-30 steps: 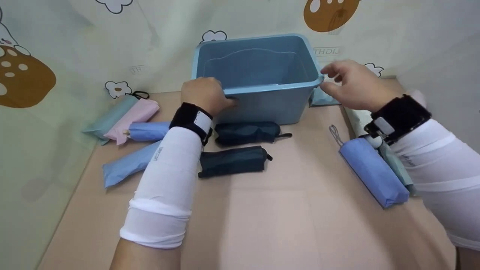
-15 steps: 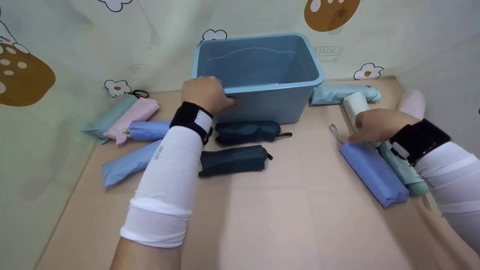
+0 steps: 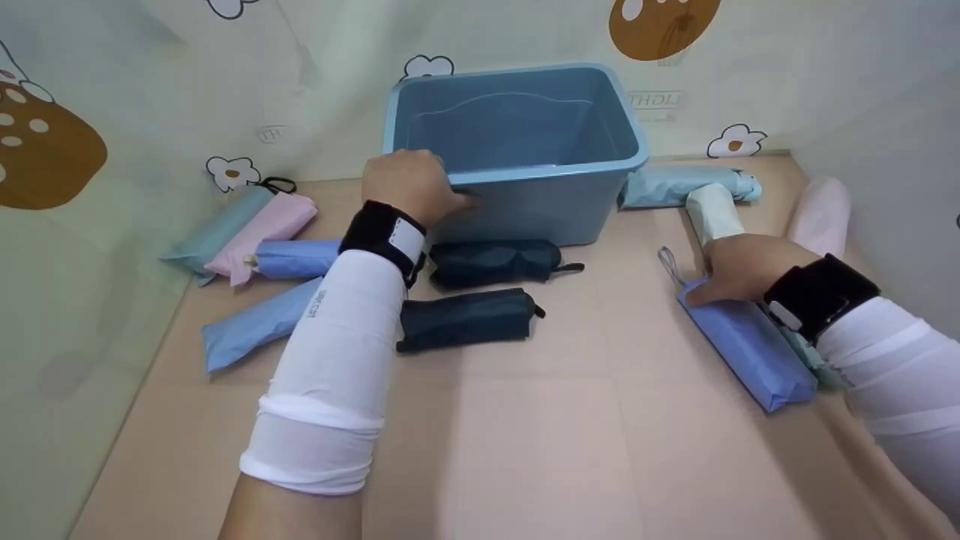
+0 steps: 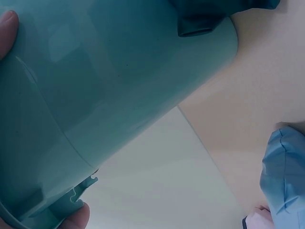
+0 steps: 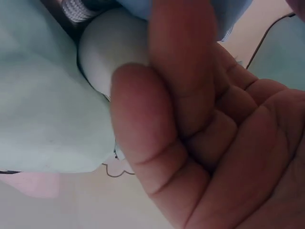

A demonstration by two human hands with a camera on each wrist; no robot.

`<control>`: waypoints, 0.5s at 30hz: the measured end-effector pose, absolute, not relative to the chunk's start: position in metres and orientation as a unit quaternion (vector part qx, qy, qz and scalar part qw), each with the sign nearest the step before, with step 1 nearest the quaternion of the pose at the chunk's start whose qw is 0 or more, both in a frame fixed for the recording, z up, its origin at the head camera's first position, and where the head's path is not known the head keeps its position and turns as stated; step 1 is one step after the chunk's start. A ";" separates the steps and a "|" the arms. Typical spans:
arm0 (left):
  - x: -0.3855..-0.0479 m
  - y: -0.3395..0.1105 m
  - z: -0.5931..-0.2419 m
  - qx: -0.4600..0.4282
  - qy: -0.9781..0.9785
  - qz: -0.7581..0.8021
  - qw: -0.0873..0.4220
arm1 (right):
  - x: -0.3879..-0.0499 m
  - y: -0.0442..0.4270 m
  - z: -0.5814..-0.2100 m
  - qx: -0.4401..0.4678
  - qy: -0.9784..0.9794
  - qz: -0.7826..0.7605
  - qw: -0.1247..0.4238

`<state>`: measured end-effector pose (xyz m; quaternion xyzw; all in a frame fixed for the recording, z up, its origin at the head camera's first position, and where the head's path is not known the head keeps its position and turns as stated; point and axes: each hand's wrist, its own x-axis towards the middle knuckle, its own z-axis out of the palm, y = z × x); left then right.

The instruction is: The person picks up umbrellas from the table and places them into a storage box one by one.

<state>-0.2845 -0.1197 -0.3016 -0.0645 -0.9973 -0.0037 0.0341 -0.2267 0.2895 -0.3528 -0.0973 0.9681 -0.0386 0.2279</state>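
In the head view, my left hand (image 3: 412,187) grips the near left rim of the blue bin (image 3: 540,202); the left wrist view shows fingers (image 4: 76,218) at the edge of the bin (image 4: 105,86). At the right, my right hand (image 3: 754,266) holds the upper end of a blue folded umbrella (image 3: 750,349), thumb on its top. In the right wrist view the curled fingers (image 5: 143,109) meet the blue cloth (image 5: 231,16), beside a pale green umbrella (image 5: 47,105) and a rounded pale end (image 5: 114,47).
Two dark umbrellas (image 3: 495,264) (image 3: 469,319) lie before the bin. At the left are green, pink (image 3: 262,236) and blue ones (image 3: 259,322). Light blue (image 3: 667,187), pale green (image 3: 714,214) and pink ones (image 3: 821,217) lie at the right. A patterned curtain (image 3: 337,45) stands behind.
My right hand has left the bin's right side and moved right and down to the blue umbrella, taking hold of its upper end. My left hand keeps its grip on the bin.
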 end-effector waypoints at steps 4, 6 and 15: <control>-0.284 -0.119 -0.302 -0.064 -0.997 0.000 0.034 | -0.225 0.288 -0.356 -0.103 0.967 -0.034 0.229; -0.284 -0.120 -0.302 -0.065 -0.997 0.001 0.036 | -0.225 0.287 -0.358 -0.102 0.967 -0.032 0.231; -0.285 -0.120 -0.303 -0.065 -0.997 0.000 0.038 | -0.226 0.283 -0.361 -0.120 0.966 -0.014 0.229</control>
